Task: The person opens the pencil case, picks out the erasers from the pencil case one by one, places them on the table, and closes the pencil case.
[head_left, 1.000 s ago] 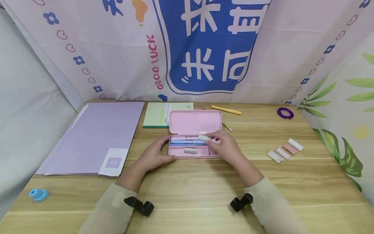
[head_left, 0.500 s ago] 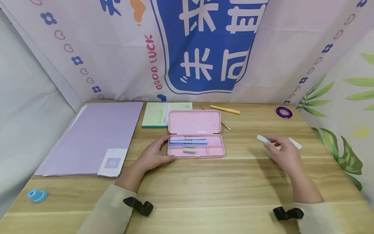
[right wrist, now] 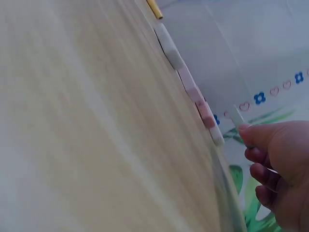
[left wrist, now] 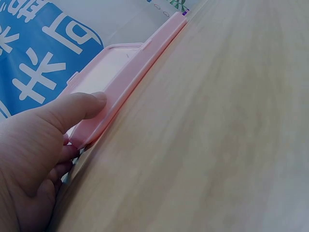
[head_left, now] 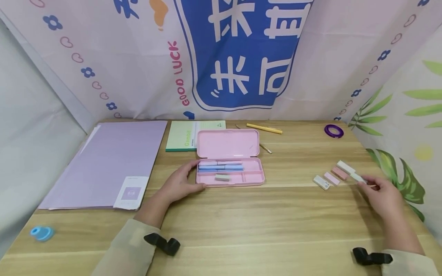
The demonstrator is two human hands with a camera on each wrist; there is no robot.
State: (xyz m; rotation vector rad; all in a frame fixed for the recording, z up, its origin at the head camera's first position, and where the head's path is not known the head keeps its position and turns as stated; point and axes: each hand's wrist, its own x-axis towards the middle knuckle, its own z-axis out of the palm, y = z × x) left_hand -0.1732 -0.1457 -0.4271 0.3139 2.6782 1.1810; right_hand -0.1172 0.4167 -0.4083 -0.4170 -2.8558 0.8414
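Note:
An open pink pencil case (head_left: 253, 177) lies at the middle of the wooden table, with several pastel pens (head_left: 221, 165) and a grey eraser (head_left: 222, 177) in its tray. My left hand (head_left: 188, 178) grips the case's left end; in the left wrist view its thumb (left wrist: 82, 106) lies on the case's edge (left wrist: 130, 72). Far right, my right hand (head_left: 366, 183) pinches a small white eraser (head_left: 357, 177) just off the end of a slanted row of erasers (head_left: 331, 178). The right wrist view shows that eraser (right wrist: 236, 116) at my fingertips (right wrist: 248, 133) beside the row (right wrist: 193, 89).
A large purple folder (head_left: 110, 161) covers the left of the table, with a green notebook (head_left: 181, 135) behind the case. A yellow pen (head_left: 264, 128), a thin pen (head_left: 266, 148) and a purple tape roll (head_left: 333, 131) lie at the back. A blue object (head_left: 42, 232) sits front left. Cloth walls surround the table.
My right hand lifted a white eraser out of the pencil case and carried it right to the far end of the eraser row. The left hand stayed on the case.

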